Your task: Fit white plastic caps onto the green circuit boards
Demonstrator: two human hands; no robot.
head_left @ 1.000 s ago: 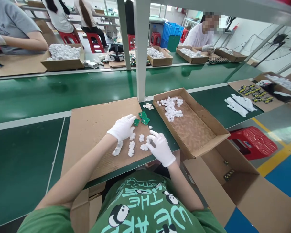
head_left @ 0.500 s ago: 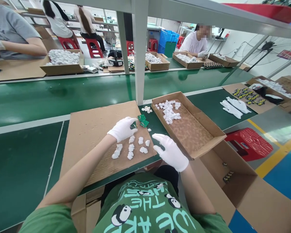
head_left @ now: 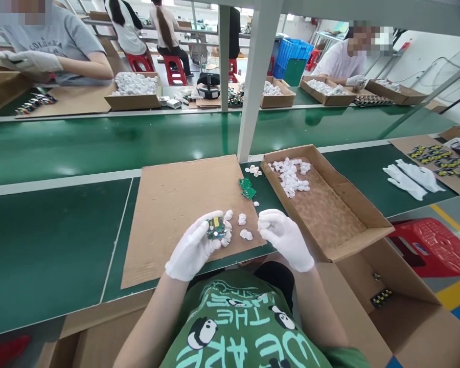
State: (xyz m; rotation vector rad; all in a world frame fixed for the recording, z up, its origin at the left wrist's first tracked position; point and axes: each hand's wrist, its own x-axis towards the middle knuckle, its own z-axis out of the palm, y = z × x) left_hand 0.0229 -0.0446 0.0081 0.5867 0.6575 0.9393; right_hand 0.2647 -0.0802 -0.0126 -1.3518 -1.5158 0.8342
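A board-handling step looks to be in hand; the white-gloved left hand (head_left: 193, 250) closes thumb and fingers on a square green circuit board with a yellow component (head_left: 216, 227), above the near right part of the flat brown cardboard sheet (head_left: 184, 199); the white-gloved right hand (head_left: 285, 237) curls at the sheet's right edge (pinching something or not, I can't tell); joining hands would call for fine, steady fingertips; open room lies over the sheet's left; the shallow brown cardboard tray (head_left: 329, 204) crowds its right.
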